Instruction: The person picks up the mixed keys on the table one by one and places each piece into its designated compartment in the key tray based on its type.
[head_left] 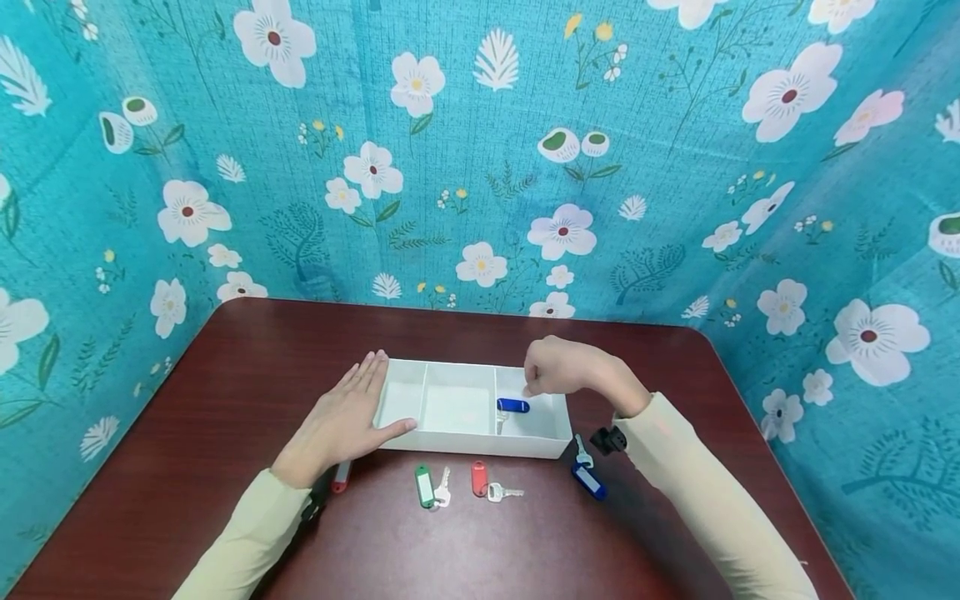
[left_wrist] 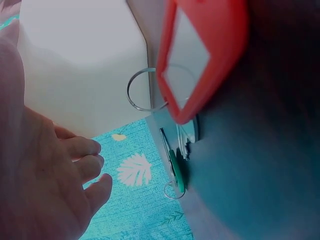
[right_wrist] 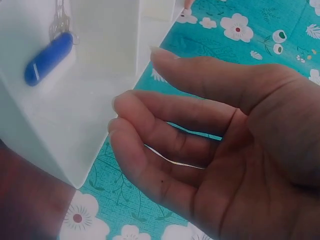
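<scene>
R hand (head_left: 564,365) over R end of white box (head_left: 465,443), L hand (head_left: 345,417) at L end.
Box: smooth, rectangular, thin-walled, 3 compartments; blue tag (head_left: 513,406), rounded oblong plastic w/ metal key (head_left: 502,420), lies in R one. R fingers loosely curled, side by side, thumb apart, nothing held. L fingers near-straight, side by side, thumb spread; can't tell if they touch box. On dark reddish-brown table (head_left: 600,550) in front: green tag (head_left: 425,486) & red tag (head_left: 479,478), each w/ toothed key; 2nd blue tag (head_left: 588,482) nr box's front R corner; 2nd red tag (head_left: 341,476) partly hidden by L hand. Behind: teal, woven-look cloth (head_left: 450,167), white flowers.
</scene>
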